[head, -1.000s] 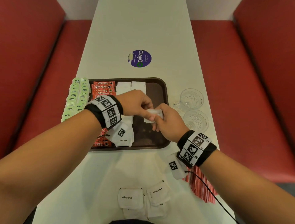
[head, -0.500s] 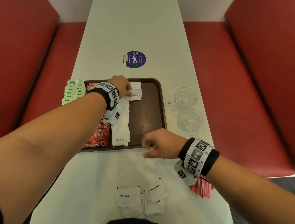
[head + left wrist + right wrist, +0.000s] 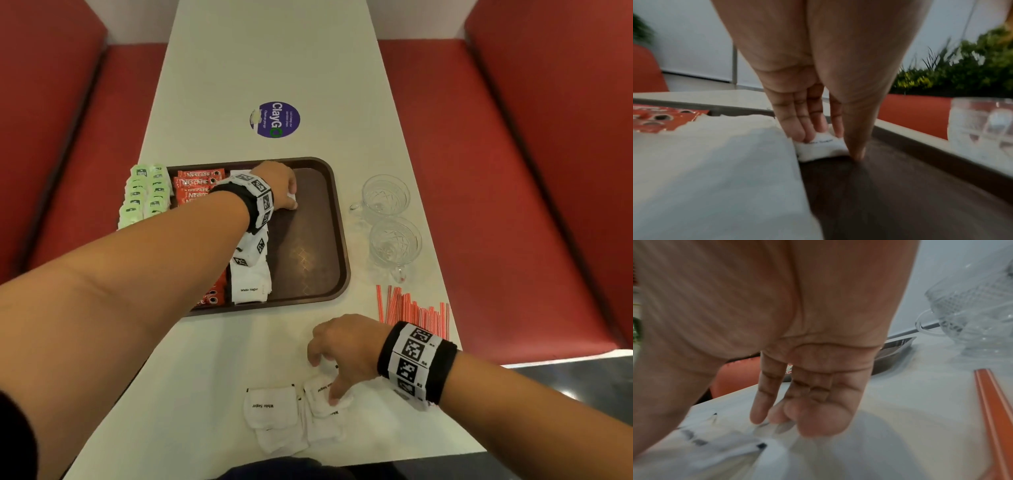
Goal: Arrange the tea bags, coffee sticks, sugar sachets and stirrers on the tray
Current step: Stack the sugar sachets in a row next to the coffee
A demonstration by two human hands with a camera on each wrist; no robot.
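1. On the brown tray (image 3: 337, 219), toward its far edge, the left hand (image 3: 279, 186) pressed straight fingers (image 3: 797, 128) on a white sugar sachet (image 3: 821, 148), thumb at the sachet's right edge; nothing was gripped.
2. Near the table's front edge, the right hand (image 3: 346, 346) reached down with loosely bent fingers (image 3: 764, 395) over the loose sugar sachets (image 3: 272, 406), thumb touching the top one; whether it pinched that sachet could not be told.
3. About four loose sachets lay overlapped there, close to the table edge.
4. A column of sugar sachets (image 3: 250, 284) ran down the tray's middle, Nescafe coffee sticks (image 3: 197, 181) beside it on the left; neither count was readable under the arm.
5. The tray's right part lay bare brown.
6. Green tea bags (image 3: 145, 193) sat in two columns along the tray's left rim, by the table's left edge.
7. Two glass cups (image 3: 390, 219) stood right of the tray.
8. Red-striped stirrers (image 3: 416, 311) lay bunched near the table's right edge, too many to count.
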